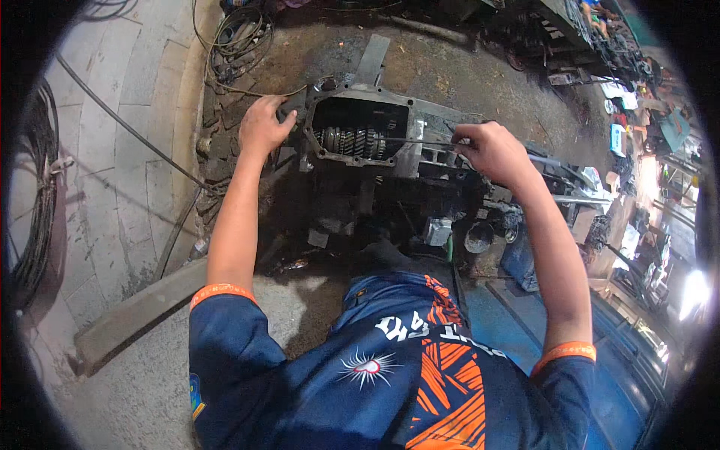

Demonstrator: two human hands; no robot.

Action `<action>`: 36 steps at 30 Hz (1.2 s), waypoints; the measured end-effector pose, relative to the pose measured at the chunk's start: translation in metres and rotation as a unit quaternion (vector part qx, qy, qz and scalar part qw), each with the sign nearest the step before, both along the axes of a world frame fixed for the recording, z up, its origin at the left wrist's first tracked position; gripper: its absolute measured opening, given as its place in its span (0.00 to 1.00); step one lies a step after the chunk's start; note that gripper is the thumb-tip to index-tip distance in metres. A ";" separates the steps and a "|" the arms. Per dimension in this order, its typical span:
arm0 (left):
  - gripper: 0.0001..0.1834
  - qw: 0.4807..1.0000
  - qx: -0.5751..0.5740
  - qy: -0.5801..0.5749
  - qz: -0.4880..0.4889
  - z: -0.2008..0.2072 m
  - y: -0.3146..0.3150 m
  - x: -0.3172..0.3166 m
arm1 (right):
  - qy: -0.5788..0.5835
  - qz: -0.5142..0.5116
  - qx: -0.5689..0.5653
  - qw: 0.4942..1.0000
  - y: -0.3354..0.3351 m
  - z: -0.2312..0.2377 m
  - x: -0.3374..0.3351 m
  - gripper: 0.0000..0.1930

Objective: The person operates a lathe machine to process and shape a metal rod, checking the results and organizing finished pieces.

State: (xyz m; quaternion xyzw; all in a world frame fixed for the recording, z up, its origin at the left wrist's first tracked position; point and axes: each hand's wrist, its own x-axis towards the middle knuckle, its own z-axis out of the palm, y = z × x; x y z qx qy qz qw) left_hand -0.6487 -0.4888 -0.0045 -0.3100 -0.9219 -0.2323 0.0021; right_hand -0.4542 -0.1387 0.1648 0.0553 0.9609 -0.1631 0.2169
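In front of me stands a metal gearbox housing with a large open window and bolt holes round its rim. Inside lies a row of toothed gears on a shaft. My left hand is at the housing's left end, thumb apart from the fingers and holding nothing that I can see. To the right of the window, my right hand is closed round one end of a thin metal rod. The rod runs leftward, nearly level, over the rim to the gears. Its tip is too small to make out.
A flat metal bar sticks out behind the housing. Coiled cables lie at the far left, and a black hose crosses the pale paving. Below left is a concrete kerb. Cluttered parts and a blue panel are at the right.
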 end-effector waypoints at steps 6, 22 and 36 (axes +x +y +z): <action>0.12 0.974 0.205 0.042 0.085 -0.001 0.007 0.024 | -0.041 -0.310 -0.289 0.905 -0.001 0.002 0.115 0.20; 0.19 0.913 0.204 -0.245 -0.254 0.010 0.218 0.294 | 0.036 -0.497 -0.304 0.812 -0.020 -0.061 0.250 0.19; 0.12 0.938 0.257 -0.180 -0.148 0.002 0.234 0.318 | 0.067 -0.327 -0.154 0.930 -0.022 -0.048 0.218 0.14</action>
